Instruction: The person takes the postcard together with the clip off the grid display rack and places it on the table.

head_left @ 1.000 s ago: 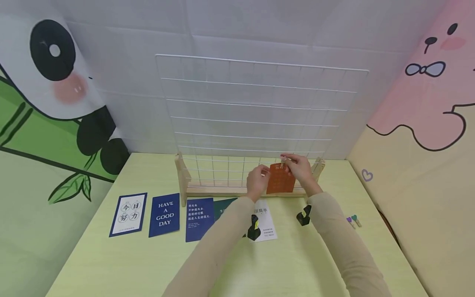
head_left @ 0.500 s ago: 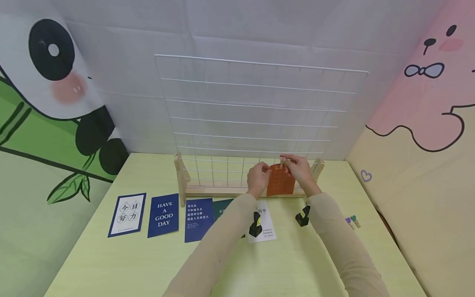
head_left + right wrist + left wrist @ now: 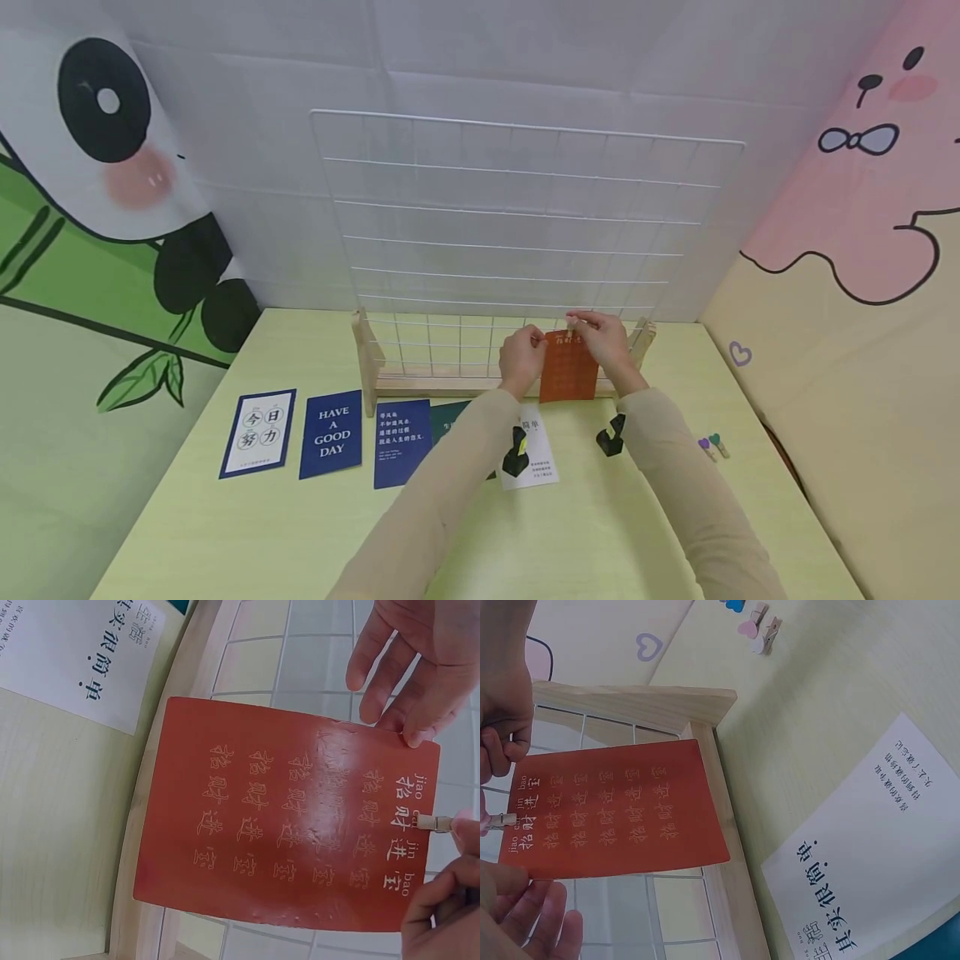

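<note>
A red card (image 3: pixel 568 367) with Chinese characters hangs in front of a white wire grid rack (image 3: pixel 465 342). My left hand (image 3: pixel 522 361) pinches the card near its top left corner, thumb in front and fingers behind in the right wrist view. At the middle of the card's top edge sits a small wooden clothespin (image 3: pixel 435 823), clipped over the edge. My right hand (image 3: pixel 606 340) pinches the clothespin's outer end, which the fingers partly hide. In the left wrist view the card (image 3: pixel 615 814) lies close in front of the wires.
The rack's wooden stand (image 3: pixel 438 385) crosses the table behind several cards: a white one (image 3: pixel 538 467), a green one (image 3: pixel 448 415), a blue text card (image 3: pixel 401 442), a "HAVE A GOOD DAY" card (image 3: pixel 331 435) and a blue-bordered card (image 3: pixel 258 433). Heart clothespins (image 3: pixel 714 447) lie at right.
The red card has tilted, its lower edge dropping a little so its face shows longer in the head view. Both hands stay almost where they were.
</note>
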Demonstrator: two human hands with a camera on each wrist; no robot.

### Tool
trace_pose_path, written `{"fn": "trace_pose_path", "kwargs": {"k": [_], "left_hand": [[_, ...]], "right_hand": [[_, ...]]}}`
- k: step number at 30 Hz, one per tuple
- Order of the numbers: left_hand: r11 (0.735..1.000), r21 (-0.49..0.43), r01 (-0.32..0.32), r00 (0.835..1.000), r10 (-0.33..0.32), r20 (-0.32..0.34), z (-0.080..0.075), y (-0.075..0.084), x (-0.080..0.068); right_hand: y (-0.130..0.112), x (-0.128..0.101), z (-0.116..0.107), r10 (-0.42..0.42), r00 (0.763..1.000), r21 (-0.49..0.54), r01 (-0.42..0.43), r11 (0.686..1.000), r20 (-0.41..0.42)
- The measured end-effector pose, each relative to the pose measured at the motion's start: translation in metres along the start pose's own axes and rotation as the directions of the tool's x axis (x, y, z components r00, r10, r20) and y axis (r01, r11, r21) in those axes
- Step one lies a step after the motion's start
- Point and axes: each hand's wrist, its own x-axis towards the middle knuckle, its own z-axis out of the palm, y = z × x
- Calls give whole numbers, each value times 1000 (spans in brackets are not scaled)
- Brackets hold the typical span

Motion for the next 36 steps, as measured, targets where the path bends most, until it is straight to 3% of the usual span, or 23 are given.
{"fn": "trace_pose_path", "kwargs": {"k": [6,16,28,36], "left_hand": [[1000,4,23,1000,-23,5,-4,2,-3],[1000,21,-14,1000,14,-4,-8,-5,-6],[999,-35,-12,997,15,72,-6,-10,-18],[989,-138,48,995,-35,96,-4,-20,-27]], "right_hand": [[2,-1,0,13,1000,14,-13,1000,-27],[-2,-1,-1,25,997,58,-22,998,-67],[0,-7,-10,2,1000,47,-2,999,-8],[6,-15,-22,-8,999,68,6,998,32]]}}
